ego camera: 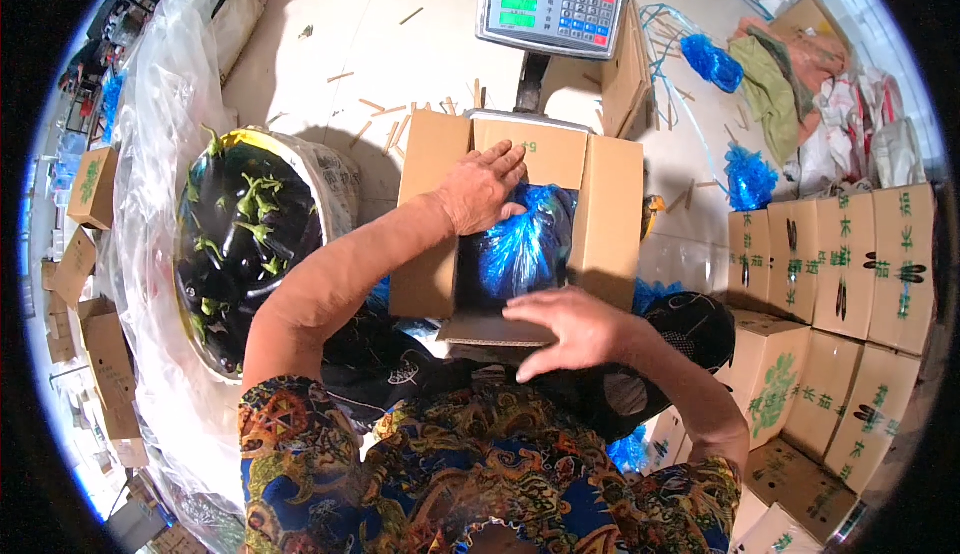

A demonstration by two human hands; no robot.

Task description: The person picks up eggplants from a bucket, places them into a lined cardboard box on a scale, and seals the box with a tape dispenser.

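Note:
An open cardboard box (611, 216) is before me, its flaps spread outward. Inside lies a blue plastic bag (525, 246), gathered into folds at the top; its contents are hidden. My left hand (484, 186) reaches across to the far flap (559, 152), its fingers laid against it and its thumb over the bag. Above the near flap (487, 331), my right hand (574, 325) is held with thumb and fingers apart and nothing in it. Behind the box rises the display of an electronic scale (551, 10), its keypad facing me.
To the left stands a wide sack (330, 179) full of dark eggplants (255, 216), beside clear plastic sheeting (165, 66). Printed cartons (844, 261) are stacked at right. Blue plastic bundles (750, 176) and scattered strips (388, 111) lie on the floor. A cardboard sheet (622, 73) stands beside the scale.

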